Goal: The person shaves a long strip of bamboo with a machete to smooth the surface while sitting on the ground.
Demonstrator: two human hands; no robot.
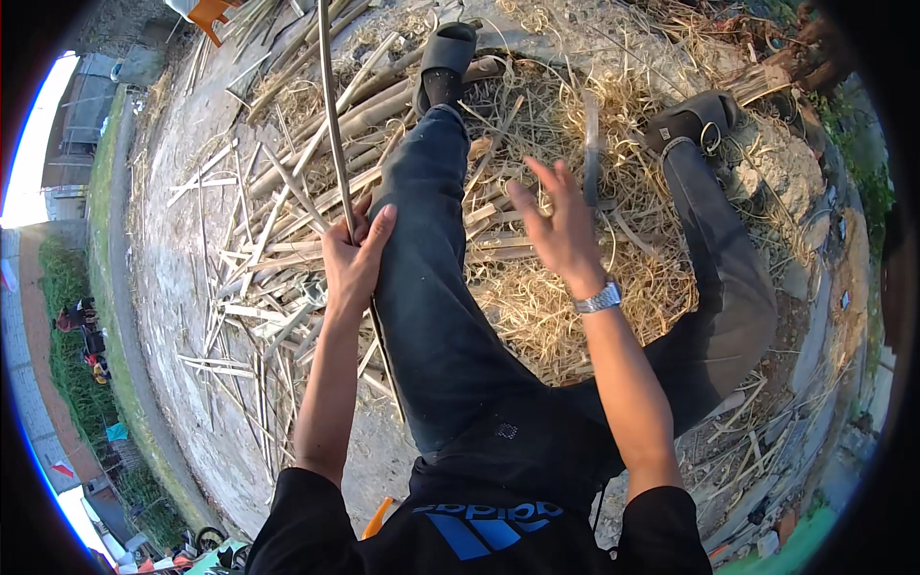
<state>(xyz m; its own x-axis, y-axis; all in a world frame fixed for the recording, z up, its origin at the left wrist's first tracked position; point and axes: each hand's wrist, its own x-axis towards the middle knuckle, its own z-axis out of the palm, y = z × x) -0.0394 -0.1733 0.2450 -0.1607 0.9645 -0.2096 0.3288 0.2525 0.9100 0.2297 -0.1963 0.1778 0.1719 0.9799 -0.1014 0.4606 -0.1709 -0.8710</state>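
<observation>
Along the outer side of my left leg runs a long, thin bamboo strip, reaching up past the top of the view. My left hand is closed around it beside the knee, thumb laid along it. Over the pile of pale curled shavings between my legs hovers my right hand, its fingers spread and nothing in them. A silver watch sits on that wrist. Just beyond the right hand, a flat grey blade-like piece lies on the shavings; whether it is a knife I cannot tell.
Split bamboo pieces litter the concrete ground on the left, with thicker poles near my left foot. A rough stone lump lies by my right foot. An orange chair stands at the far left; another orange piece shows beneath me.
</observation>
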